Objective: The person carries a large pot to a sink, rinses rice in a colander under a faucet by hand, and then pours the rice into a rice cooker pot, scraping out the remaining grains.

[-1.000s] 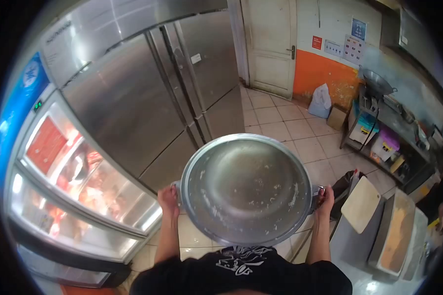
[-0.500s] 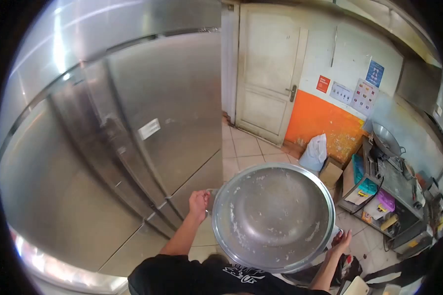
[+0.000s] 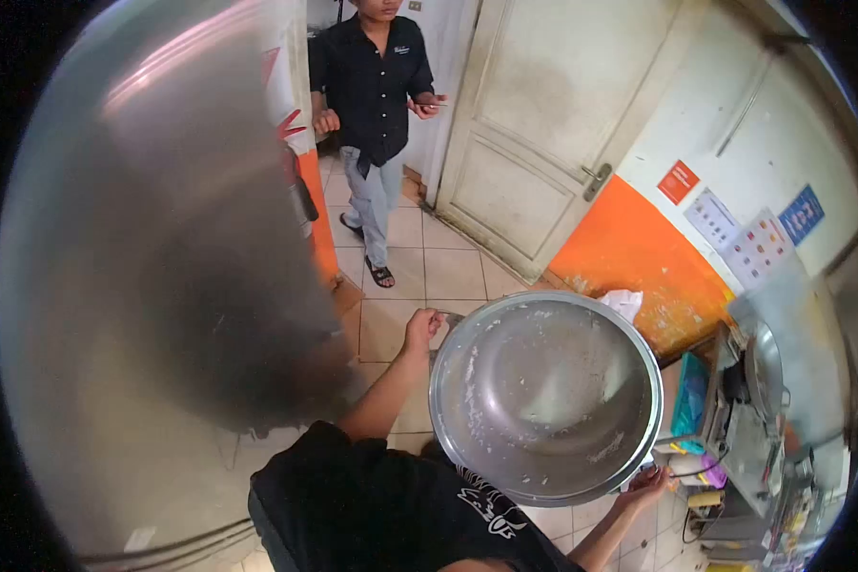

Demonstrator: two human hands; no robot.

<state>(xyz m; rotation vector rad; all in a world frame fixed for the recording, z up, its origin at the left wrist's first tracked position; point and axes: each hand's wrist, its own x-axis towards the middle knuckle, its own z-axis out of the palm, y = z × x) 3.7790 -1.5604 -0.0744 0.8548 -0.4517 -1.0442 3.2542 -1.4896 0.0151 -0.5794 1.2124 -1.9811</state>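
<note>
A big round metal basin (image 3: pixel 543 381) with white residue on its inner wall hangs in front of my body, its open top facing me. My left hand (image 3: pixel 422 330) is closed round the handle at its left side. On the lower right, my right hand (image 3: pixel 646 484) grips the other handle, which my fingers partly cover. Nothing but residue shows inside the basin.
Another person (image 3: pixel 372 95) in a dark shirt stands in the passage ahead, beside a white door (image 3: pixel 553 124). A large steel surface (image 3: pixel 162 286) fills the left. At right is a metal work table (image 3: pixel 748 467) with a wok (image 3: pixel 765 367).
My view has swung left and I am nearer the door, still carrying the basin with both hands. The other person has come into view in the passage.
</note>
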